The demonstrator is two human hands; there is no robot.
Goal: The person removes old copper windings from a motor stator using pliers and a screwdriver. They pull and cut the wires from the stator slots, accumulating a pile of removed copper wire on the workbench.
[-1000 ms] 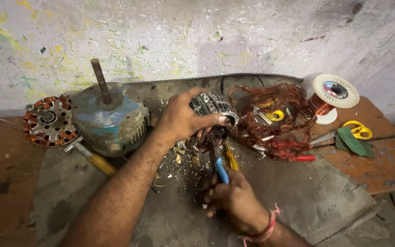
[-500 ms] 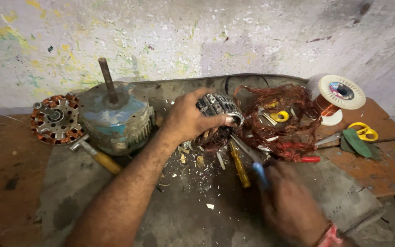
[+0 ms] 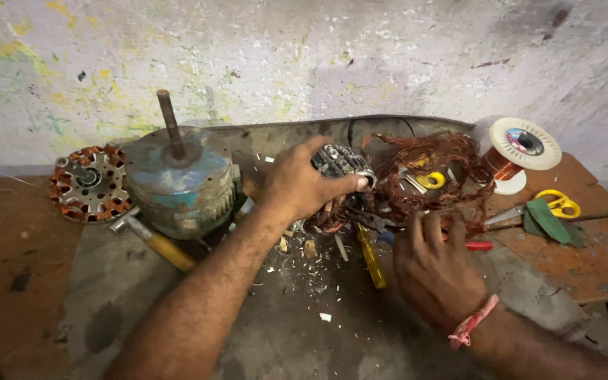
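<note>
— Dirty wall behind, and a grey, messy surface [image 3: 262, 338] in front. What is the left hand [image 3: 297, 184] doing?

— It is closed around a metal stator [image 3: 343, 163], holding it up near the middle of the surface.

— And the right hand [image 3: 434, 271]?

— Its fingers [image 3: 431, 229] are spread flat, pressing down on tools beside a yellow screwdriver [image 3: 371, 257]. It grips nothing I can see.

— What is near?

— Tangled copper wire [image 3: 434, 169] sits just right of the stator. A blue motor [image 3: 181, 186] stands to the left, well apart.

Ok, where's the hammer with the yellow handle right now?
In the head view the hammer lies left of centre on the bench, its head against the blue motor housing, just left of the left forearm.
</note>
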